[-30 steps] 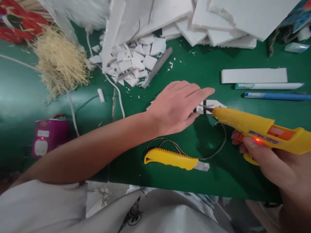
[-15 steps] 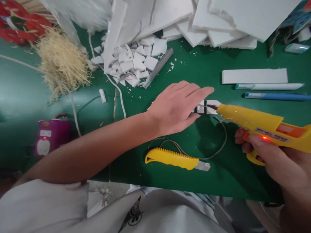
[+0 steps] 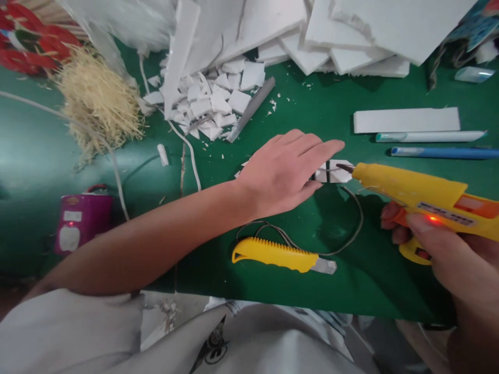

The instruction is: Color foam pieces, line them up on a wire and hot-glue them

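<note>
My right hand (image 3: 454, 259) is wrapped round a yellow hot glue gun (image 3: 413, 187), whose red light glows. The gun's metal nozzle points left, at the end of a white foam piece (image 3: 340, 174). A thin dark cord (image 3: 362, 218) runs along the foam and loops down below it. My left hand (image 3: 283, 169) lies palm down over a row of such small foam pieces, pinning them with index finger and thumb on either side. Its palm hides most of the row. Nearer my body lies a yellow utility knife (image 3: 275, 254) with its blade partly out.
Broken foam bits (image 3: 218, 101) and a grey strip (image 3: 251, 110) lie beyond my left hand. Stacked foam sheets (image 3: 351, 31) fill the back. At right are a foam bar (image 3: 407, 120) and two pens (image 3: 432, 136). Straw-like shreds (image 3: 99, 98) and a purple power socket box (image 3: 81, 223) sit left.
The glue gun and my right hand have shifted slightly right, so the nozzle now sits near the foam piece's right end. My left hand stays in place.
</note>
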The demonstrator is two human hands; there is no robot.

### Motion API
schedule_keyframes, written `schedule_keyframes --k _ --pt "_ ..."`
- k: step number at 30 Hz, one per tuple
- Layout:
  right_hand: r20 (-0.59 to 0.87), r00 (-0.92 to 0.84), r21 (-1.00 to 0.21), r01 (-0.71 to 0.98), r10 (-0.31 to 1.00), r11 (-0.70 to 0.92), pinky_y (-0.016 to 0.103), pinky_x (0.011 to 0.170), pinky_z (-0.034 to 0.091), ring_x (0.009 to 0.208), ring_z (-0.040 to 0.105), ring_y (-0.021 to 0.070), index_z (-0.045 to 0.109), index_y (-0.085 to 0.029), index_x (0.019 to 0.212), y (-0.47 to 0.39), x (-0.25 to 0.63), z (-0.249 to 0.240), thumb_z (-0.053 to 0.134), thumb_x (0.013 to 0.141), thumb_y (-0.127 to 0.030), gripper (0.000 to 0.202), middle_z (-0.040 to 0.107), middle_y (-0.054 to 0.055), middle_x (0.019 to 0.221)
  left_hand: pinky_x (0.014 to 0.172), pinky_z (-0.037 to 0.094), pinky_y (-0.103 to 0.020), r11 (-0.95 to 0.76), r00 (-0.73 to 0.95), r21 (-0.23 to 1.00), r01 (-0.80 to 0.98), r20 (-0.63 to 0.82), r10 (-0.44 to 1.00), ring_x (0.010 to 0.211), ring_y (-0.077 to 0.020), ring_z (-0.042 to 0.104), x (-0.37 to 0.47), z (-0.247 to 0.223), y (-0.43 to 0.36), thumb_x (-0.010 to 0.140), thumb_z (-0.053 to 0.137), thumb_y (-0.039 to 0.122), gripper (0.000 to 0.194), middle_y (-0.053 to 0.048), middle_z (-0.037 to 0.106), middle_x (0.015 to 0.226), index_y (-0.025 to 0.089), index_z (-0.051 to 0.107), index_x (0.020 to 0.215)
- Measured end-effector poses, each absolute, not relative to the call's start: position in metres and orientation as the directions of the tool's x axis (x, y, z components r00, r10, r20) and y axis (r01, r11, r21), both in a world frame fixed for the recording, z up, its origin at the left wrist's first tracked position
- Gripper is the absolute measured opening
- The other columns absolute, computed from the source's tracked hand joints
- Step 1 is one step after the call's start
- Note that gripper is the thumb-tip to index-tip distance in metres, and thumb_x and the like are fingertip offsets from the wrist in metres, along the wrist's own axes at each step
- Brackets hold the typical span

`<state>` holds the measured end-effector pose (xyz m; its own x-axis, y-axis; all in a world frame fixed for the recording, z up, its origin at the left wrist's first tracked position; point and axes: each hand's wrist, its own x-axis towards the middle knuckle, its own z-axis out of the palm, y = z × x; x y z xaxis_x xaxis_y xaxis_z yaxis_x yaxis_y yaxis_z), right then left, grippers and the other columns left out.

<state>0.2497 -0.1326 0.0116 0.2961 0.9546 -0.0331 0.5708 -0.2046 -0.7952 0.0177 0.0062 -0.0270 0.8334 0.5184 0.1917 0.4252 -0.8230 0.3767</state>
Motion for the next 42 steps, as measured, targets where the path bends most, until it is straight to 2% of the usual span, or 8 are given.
schedule_keyframes --k 4,7,13,18,26,30,34,42 --pt "-0.058 0.302 -0.74 0.627 0.952 -0.244 0.03 0.042 0.054 0.056 0.068 0.0211 0.074 -0.028 0.081 -0.131 0.249 0.011 0.071 0.087 -0.068 0.041 0.075 0.007 0.075 0.107 0.052 -0.046 -0.824 0.833 0.369 0.431 0.189 0.52 0.124 -0.0278 0.066 0.018 -0.026 0.006 0.1 0.06 0.027 0.051 -0.01 0.071 0.131 0.021 0.05 0.15" --pt "0.014 0.17 -0.727 0.678 0.985 -0.107 0.03 0.042 0.053 0.051 0.066 0.0207 0.072 -0.027 0.077 -0.128 0.252 0.011 0.067 0.089 -0.065 0.04 0.072 0.005 0.066 0.105 0.053 -0.046 -0.819 0.822 0.365 0.444 0.198 0.534 0.125 -0.0293 0.066 0.016 -0.022 0.006 0.099 0.063 0.029 0.049 -0.01 0.07 0.131 0.022 0.053 0.147" --pt "0.003 0.114 -0.692 0.717 0.993 -0.081 0.031 0.041 0.054 0.051 0.068 0.0221 0.073 -0.026 0.079 -0.126 0.259 0.004 0.065 0.09 -0.063 0.039 0.073 0.006 0.067 0.093 0.055 -0.044 -0.815 0.788 0.328 0.477 0.251 0.562 0.109 -0.028 0.069 0.008 -0.018 0.012 0.099 0.058 0.024 0.019 -0.009 0.074 0.115 0.02 0.069 0.114" --pt "0.142 0.09 -0.632 0.774 0.986 0.02 0.03 0.037 0.051 0.047 0.065 0.0211 0.073 -0.027 0.083 -0.131 0.261 -0.011 0.056 0.094 -0.068 0.046 0.072 0.005 0.065 0.088 0.054 -0.042 -0.829 0.798 0.322 0.456 0.265 0.542 0.101 -0.026 0.069 0.01 -0.02 0.015 0.1 0.054 0.021 0.018 -0.009 0.074 0.106 0.018 0.071 0.101" --pt "0.105 -0.052 -0.56 0.822 0.993 0.102 0.031 0.051 0.059 0.059 0.072 0.0211 0.07 -0.031 0.088 -0.128 0.257 0.0 0.053 0.1 -0.057 0.033 0.075 -0.001 0.071 0.088 0.053 -0.042 -0.831 0.807 0.323 0.453 0.247 0.536 0.101 -0.0259 0.07 0.016 -0.021 0.014 0.103 0.05 0.02 0.022 -0.009 0.074 0.105 0.019 0.072 0.099" --pt "0.216 -0.012 -0.535 0.835 0.976 0.129 0.03 0.045 0.054 0.054 0.069 0.0203 0.068 -0.031 0.085 -0.128 0.256 0.002 0.05 0.101 -0.063 0.04 0.073 -0.001 0.068 0.089 0.053 -0.042 -0.839 0.812 0.325 0.437 0.258 0.523 0.102 -0.0252 0.07 0.016 -0.022 0.015 0.105 0.046 0.021 0.027 -0.008 0.074 0.105 0.019 0.071 0.095" --pt "0.11 -0.089 -0.543 0.829 0.99 0.135 0.028 0.047 0.056 0.055 0.07 0.019 0.067 -0.029 0.089 -0.127 0.257 0.007 0.052 0.102 -0.053 0.031 0.073 -0.001 0.069 0.092 0.052 -0.041 -0.842 0.816 0.329 0.428 0.261 0.516 0.104 -0.0241 0.069 0.017 -0.024 0.015 0.107 0.042 0.023 0.03 -0.006 0.073 0.107 0.02 0.069 0.096" --pt "0.174 -0.104 -0.537 0.823 0.979 0.183 0.023 0.041 0.054 0.049 0.069 0.0176 0.067 -0.026 0.088 -0.125 0.256 0.007 0.054 0.103 -0.046 0.028 0.074 0.0 0.067 0.095 0.053 -0.043 -0.868 0.821 0.268 0.417 0.298 0.487 0.107 -0.0248 0.067 0.011 -0.022 0.013 0.106 0.045 0.027 0.024 -0.008 0.072 0.111 0.019 0.067 0.104"
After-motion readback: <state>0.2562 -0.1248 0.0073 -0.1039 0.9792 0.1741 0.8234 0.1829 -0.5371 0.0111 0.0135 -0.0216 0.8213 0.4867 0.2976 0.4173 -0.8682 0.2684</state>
